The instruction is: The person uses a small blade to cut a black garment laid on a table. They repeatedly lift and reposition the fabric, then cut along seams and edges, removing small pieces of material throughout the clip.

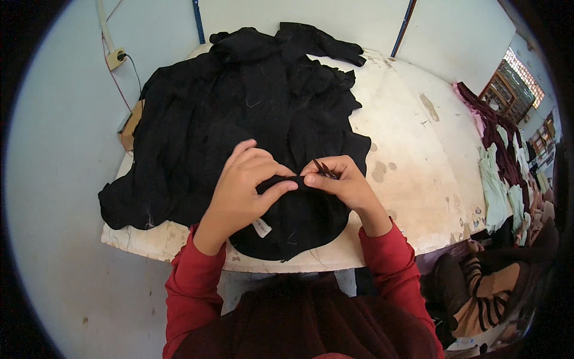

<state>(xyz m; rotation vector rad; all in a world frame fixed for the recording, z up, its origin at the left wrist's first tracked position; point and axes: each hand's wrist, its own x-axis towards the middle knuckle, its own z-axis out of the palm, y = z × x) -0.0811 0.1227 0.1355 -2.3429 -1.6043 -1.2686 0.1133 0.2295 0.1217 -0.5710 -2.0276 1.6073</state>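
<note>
A black garment (pixel 239 102) is spread over the pale table, its sleeves reaching the far side and loose thread bits clinging to it. My left hand (pixel 248 179) pinches a folded edge of the cloth between thumb and index finger, its other fingers raised. Close beside it, my right hand (pixel 338 182) grips the same edge with thumb and forefinger. Dark thread snips (pixel 324 169) rest in my right hand, blades pointing up and away from the pinch; their handles are mostly hidden. A small white label (pixel 261 228) shows on the cloth below my left wrist.
The worn, stained table (pixel 418 155) extends to the right, against a white wall panel (pixel 311 18). A socket with a plugged cable (pixel 115 58) hangs at left. Pale green and maroon garments (pixel 496 155) lie at far right. A person in a striped sleeve (pixel 487 293) sits lower right.
</note>
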